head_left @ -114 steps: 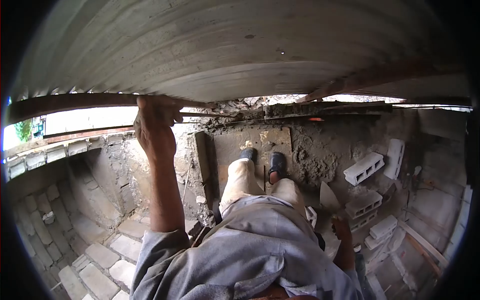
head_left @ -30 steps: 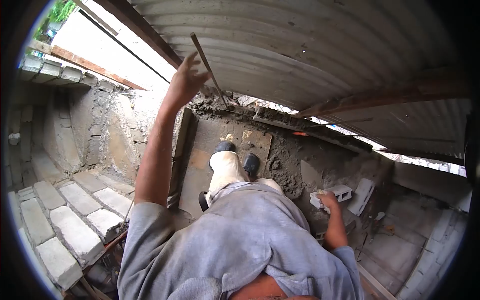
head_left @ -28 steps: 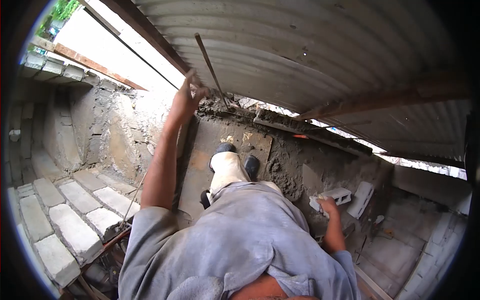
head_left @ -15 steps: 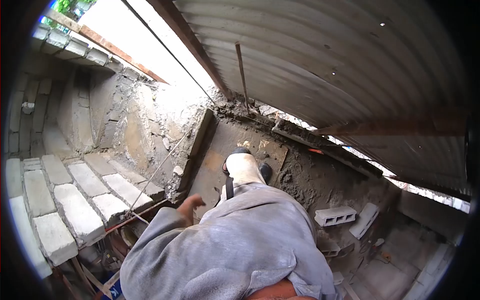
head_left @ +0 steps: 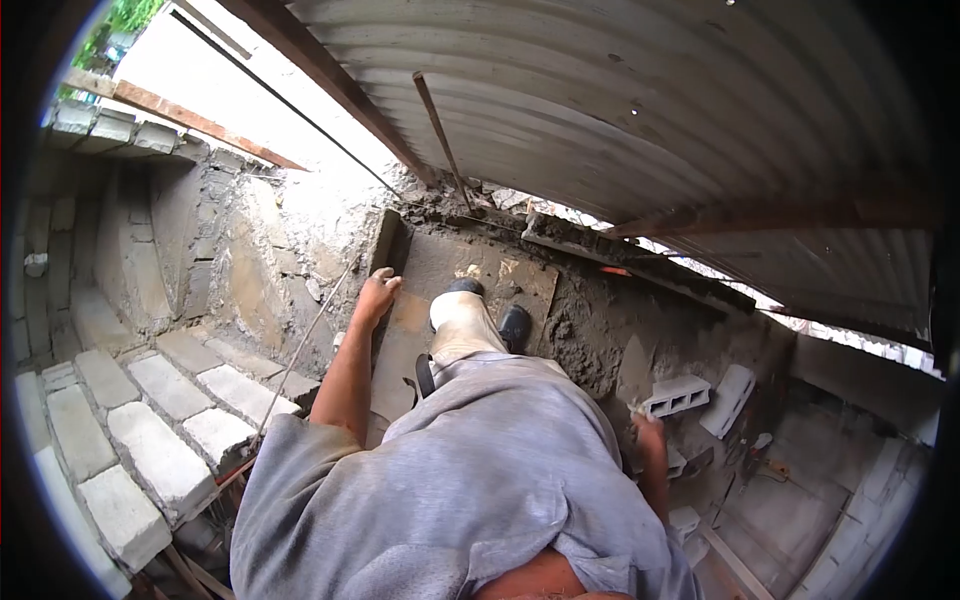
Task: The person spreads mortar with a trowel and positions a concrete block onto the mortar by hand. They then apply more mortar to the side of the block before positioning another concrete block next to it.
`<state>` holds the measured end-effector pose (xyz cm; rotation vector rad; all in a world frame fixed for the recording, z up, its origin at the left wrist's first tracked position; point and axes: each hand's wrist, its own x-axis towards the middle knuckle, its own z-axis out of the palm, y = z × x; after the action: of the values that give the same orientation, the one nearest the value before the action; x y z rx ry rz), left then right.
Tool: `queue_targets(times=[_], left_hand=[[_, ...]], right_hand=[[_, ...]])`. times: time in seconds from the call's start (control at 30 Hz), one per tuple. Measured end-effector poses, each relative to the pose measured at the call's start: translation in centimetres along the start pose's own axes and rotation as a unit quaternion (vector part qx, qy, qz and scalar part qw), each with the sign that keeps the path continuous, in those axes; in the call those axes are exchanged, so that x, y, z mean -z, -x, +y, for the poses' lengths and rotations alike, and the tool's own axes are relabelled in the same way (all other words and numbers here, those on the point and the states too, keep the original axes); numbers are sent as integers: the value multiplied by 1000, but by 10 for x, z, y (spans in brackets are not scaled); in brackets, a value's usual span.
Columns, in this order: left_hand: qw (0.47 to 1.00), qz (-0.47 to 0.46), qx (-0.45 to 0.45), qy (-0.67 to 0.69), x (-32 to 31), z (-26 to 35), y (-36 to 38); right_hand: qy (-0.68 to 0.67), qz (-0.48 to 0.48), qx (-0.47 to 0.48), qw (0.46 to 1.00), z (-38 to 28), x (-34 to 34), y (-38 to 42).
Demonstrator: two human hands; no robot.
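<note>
My left hand reaches forward on the left, its fingers slightly bent and apart, with nothing visible in them. It is beside the upright edge of a grey slab; whether it touches the slab is unclear. On the right, my right hand is closed on the handle of a trowel. The trowel's pale, pointed blade shows over rough wet mortar, left of a hollow block. Between my hands, my dark shoes stand on a flat board.
A stepped block wall rises at the left. Corrugated metal sheeting slopes overhead, with a thin rod below it. A string runs past my left arm. Another hollow block lies at the right.
My left hand has moved forward to the slab edge, its forearm now extended. My right hand and the trowel have come into view. The camera view has shifted slightly.
</note>
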<state>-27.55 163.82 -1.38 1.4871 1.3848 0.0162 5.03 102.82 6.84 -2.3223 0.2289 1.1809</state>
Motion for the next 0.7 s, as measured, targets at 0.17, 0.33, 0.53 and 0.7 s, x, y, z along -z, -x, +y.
queue_targets(times=[0.17,0.33,0.53,0.7], left_hand=[[996,-47,42,-60,-26,-172,-19],[976,-74,175,-106,-19,-163,86],[972,-56,195,-116,-20,-167,101],[985,-24,109,-134,-30,-145,65]], right_hand=[[-41,-14,-8,999,29,6,-24],[30,-47,-33,998,41,4,12],[117,-74,-13,990,58,-1,24],[119,-73,-2,990,51,4,23]])
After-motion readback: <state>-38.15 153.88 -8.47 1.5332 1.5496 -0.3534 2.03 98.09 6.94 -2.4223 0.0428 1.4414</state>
